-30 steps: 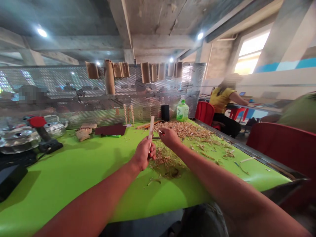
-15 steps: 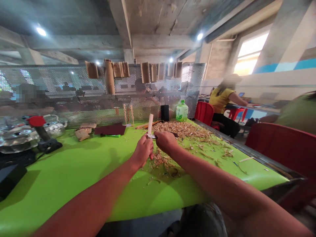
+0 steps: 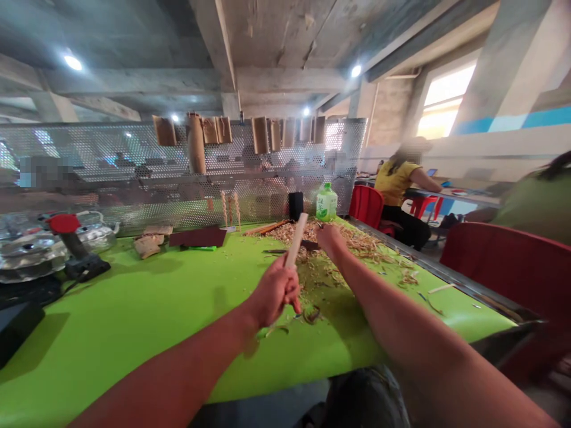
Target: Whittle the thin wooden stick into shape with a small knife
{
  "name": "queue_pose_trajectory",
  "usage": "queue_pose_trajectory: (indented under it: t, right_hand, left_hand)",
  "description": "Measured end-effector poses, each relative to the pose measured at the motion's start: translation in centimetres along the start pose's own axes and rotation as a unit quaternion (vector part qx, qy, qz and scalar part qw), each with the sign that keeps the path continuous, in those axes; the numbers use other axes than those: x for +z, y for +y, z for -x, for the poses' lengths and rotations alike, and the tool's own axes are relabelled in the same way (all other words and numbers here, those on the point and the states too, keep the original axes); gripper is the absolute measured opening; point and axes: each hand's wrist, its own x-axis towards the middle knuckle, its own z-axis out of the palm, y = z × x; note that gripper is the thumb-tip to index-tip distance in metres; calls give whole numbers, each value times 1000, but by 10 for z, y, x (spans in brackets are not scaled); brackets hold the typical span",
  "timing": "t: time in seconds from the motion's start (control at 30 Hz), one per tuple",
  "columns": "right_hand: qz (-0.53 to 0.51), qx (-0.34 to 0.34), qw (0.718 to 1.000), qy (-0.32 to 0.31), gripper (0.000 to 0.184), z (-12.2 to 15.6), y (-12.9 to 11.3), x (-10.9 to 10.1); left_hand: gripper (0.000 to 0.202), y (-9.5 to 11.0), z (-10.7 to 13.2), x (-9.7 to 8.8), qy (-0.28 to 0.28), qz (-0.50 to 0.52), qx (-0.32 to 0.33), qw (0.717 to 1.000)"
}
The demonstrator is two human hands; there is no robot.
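My left hand (image 3: 276,288) is closed around the lower part of a pale wooden stick (image 3: 297,239), which tilts up and to the right over the green-covered table (image 3: 156,321). Farther forward, my right hand (image 3: 332,239) is closed at the near side of a heap of wood shavings (image 3: 361,241). A small bit of the knife (image 3: 320,225) shows at its fingers; the rest is hidden. The stick and my right hand are apart. Between the hands lies a dark flat piece (image 3: 311,245). A thin dark tool (image 3: 274,251) lies just beyond my left hand.
A green bottle (image 3: 326,202) and a black box (image 3: 295,206) stand behind the shavings. Twisted wooden sticks (image 3: 236,211) stand near the perforated metal screen (image 3: 147,202). At left are a red-topped tool (image 3: 74,244) and metal kettles (image 3: 31,249). A person in yellow (image 3: 397,184) sits at right.
My right hand has moved forward and right, off the stick. My left hand has come nearer, and the stick leans more to the right. Fewer shavings lie between the hands.
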Motion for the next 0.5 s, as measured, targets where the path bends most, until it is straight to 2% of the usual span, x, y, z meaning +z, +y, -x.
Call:
queue_pose_trajectory:
  t: [0.07,0.17,0.33,0.5]
  right_hand:
    - [-27,-10,1000,7,42,6,-12,7]
    - [-46,-72,996,8,40,25,-36,15]
    - [-23,-195,980,-6,37,59,-58,16]
    - [27,-239,971,-14,36,74,-64,15]
  left_hand:
    - [30,6,-9,-14,52,50,-6,997]
    - [22,12,-17,-30,94,95,-13,991]
    - [11,12,-20,-35,102,122,-17,987]
    - [6,14,-21,-36,114,148,-22,982]
